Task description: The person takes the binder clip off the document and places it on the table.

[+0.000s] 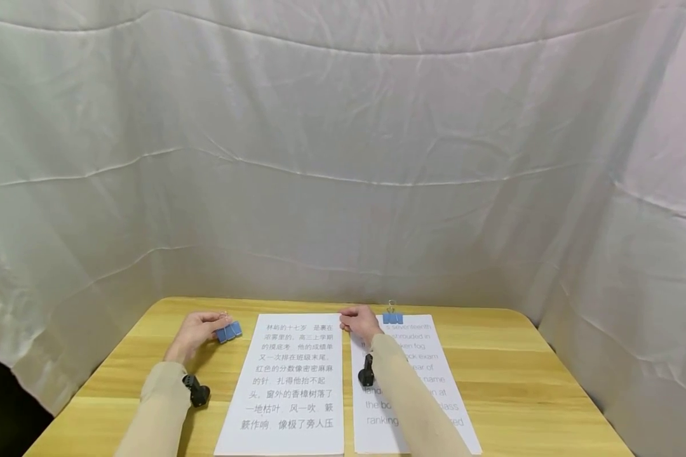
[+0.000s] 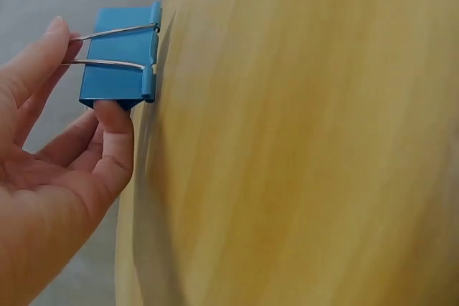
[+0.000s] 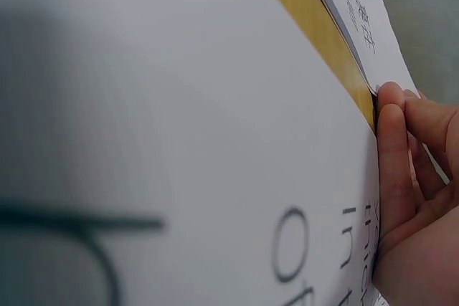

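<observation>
A blue binder clip (image 1: 228, 331) is in my left hand (image 1: 199, 326) over the table's left side. In the left wrist view the thumb and a finger pinch the wire handles of the binder clip (image 2: 118, 55), with another finger under its blue body. The clip's mouth edge faces the table side. My right hand (image 1: 363, 321) is at the top right corner of a paper stack (image 1: 294, 374) printed with Chinese text. In the right wrist view thumb and fingertips pinch that corner of the stack (image 3: 358, 23).
A second paper stack (image 1: 371, 441) with English text lies to the right, partly under my right forearm. Another blue binder clip (image 1: 392, 318) grips its top edge. Bare wooden tabletop (image 1: 526, 381) shows at right. Pale curtains (image 1: 343, 158) hang behind and at the sides.
</observation>
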`<action>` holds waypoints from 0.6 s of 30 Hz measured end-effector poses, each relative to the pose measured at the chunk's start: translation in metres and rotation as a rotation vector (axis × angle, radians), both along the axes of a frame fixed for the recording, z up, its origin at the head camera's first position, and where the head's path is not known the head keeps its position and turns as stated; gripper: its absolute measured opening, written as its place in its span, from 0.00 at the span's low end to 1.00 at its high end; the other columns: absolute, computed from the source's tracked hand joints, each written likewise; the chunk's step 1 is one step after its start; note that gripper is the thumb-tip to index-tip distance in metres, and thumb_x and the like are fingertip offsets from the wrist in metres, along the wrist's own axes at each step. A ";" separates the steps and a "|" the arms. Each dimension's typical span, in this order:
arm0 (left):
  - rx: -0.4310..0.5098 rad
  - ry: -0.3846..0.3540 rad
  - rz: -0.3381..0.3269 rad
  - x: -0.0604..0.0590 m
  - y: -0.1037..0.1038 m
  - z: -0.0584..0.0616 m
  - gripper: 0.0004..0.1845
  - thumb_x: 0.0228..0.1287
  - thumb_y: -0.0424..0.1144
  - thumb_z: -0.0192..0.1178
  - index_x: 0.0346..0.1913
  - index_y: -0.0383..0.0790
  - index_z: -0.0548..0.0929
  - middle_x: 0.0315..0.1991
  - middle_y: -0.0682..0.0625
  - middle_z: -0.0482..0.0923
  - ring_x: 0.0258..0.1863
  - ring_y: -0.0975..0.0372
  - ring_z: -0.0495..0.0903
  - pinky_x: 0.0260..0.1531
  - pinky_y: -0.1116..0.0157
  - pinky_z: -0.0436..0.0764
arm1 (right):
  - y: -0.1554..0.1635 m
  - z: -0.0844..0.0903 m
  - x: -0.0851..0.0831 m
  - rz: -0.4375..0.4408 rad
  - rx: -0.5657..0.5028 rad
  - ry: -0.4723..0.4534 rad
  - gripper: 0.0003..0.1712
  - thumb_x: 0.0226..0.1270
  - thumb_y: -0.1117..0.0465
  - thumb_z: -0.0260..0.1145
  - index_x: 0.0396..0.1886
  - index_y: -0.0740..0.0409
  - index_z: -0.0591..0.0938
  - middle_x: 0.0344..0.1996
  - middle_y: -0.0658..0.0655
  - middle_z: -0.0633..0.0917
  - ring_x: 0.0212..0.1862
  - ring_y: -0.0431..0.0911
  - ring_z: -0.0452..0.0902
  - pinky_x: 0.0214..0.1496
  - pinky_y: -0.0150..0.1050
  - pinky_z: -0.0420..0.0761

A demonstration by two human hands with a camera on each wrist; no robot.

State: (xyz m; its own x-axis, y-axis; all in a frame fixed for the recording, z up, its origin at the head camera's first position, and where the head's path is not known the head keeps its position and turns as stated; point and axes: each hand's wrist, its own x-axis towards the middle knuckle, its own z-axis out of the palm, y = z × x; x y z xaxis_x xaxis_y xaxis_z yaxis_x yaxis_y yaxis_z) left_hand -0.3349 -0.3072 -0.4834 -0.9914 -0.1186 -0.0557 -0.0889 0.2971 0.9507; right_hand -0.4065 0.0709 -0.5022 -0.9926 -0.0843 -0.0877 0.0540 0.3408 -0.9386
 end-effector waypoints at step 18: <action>-0.053 0.001 0.008 0.002 -0.003 0.002 0.23 0.70 0.42 0.60 0.56 0.24 0.78 0.69 0.31 0.65 0.59 0.50 0.75 0.40 0.73 0.80 | 0.001 -0.001 0.000 0.014 -0.016 0.016 0.14 0.68 0.64 0.65 0.51 0.63 0.85 0.36 0.57 0.87 0.33 0.41 0.82 0.37 0.32 0.82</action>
State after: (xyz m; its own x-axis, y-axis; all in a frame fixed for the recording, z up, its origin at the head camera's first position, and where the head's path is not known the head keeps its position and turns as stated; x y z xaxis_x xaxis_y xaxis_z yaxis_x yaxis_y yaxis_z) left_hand -0.3325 -0.3103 -0.4814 -0.9904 -0.1296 -0.0484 -0.0909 0.3466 0.9336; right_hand -0.4066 0.0722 -0.5028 -0.9926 -0.0990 -0.0701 0.0341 0.3266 -0.9446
